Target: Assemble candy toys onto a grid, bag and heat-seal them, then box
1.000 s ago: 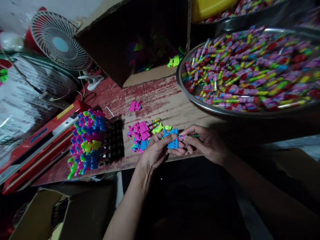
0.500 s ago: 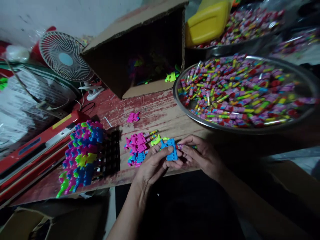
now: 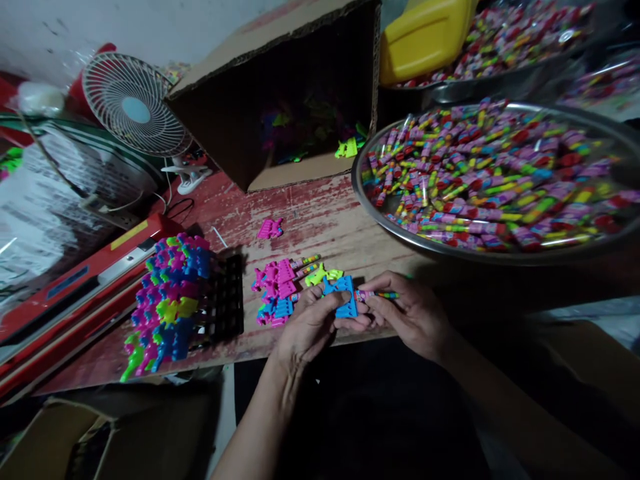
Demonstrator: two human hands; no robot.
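Left hand (image 3: pixel 313 319) clamped, thumb on top, on a flat blue plastic animal-shaped piece (image 3: pixel 346 301); right hand (image 3: pixel 417 313) pinching a slim purple-and-striped tube (image 3: pixel 387 295) at the piece's right edge. Change: more of the striped end exposed; alignment otherwise same, so handling appears unfinished. Tube's long axis left-right, striped end right. Both above table's (image 3: pixel 330 220) near edge, beside glossy pink plastic pieces (image 3: pixel 281 279).

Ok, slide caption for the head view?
Left hand holds a blue plastic toy, right hand a colorful tube, near a metal basin.
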